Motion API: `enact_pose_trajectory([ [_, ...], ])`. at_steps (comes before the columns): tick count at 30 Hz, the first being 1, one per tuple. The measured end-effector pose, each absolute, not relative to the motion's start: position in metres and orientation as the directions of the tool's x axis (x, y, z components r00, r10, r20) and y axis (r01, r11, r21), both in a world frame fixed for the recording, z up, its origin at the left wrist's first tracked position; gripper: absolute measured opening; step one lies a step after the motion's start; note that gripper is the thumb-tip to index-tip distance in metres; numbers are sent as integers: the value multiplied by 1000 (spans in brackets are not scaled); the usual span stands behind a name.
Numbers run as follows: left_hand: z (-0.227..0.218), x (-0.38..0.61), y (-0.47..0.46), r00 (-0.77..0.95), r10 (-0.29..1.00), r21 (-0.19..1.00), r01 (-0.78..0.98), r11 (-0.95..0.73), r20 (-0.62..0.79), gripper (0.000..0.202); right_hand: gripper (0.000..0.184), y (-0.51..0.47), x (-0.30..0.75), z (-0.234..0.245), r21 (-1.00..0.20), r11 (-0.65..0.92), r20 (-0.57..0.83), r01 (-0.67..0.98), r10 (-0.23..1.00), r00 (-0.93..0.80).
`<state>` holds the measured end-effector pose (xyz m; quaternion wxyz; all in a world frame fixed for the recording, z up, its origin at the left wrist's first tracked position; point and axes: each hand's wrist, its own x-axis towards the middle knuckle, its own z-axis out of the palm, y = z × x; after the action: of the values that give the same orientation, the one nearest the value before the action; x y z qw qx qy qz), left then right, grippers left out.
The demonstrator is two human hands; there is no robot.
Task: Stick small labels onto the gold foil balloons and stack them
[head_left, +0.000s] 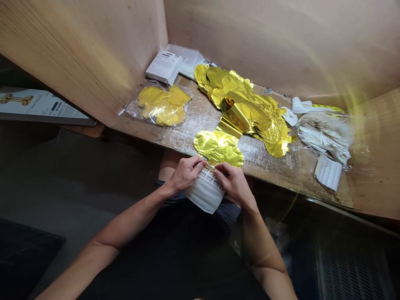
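Between my hands, over my lap at the shelf's front edge, is a white sheet of stickers (204,193) with rows of small printed CE marks near its top. My left hand (186,173) pinches the sheet's upper left corner, thumb on top. At the upper right, my right hand (235,182) has its fingers closed on the same sheet; whether a loose sticker is between the fingertips cannot be made out. Just beyond my fingertips lies the rounded end of a flat gold foil balloon (218,146), which runs back under a heap of gold foil balloons (250,110).
Left of the heap lies a clear bag with folded gold foil (165,104); behind it are stacked white printed cards (164,66). A bag of white sticks (325,135), white ribbon (301,105) and a small white bundle (328,171) lie right. Wooden walls (265,41) enclose the shelf.
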<state>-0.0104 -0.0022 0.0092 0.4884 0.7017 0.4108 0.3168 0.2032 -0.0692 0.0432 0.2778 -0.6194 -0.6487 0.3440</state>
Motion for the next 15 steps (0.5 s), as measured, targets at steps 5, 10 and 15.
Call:
enact_pose_trajectory([
  [5, 5, -7, -2, 459, 888, 961, 230, -154, 32, 38, 21, -64, 188, 29, -669, 136, 134, 731, 989, -62],
  [10, -3, -7, -2, 405, 914, 958, 259, -121, 6, 46, 19, -67, 179, 18, -517, 219, 218, 827, 968, -120],
  [15, -19, -8, 9, 465, 873, 879, 340, -333, 151, 37, 23, -46, 203, 18, -631, 97, 233, 770, 970, 69],
])
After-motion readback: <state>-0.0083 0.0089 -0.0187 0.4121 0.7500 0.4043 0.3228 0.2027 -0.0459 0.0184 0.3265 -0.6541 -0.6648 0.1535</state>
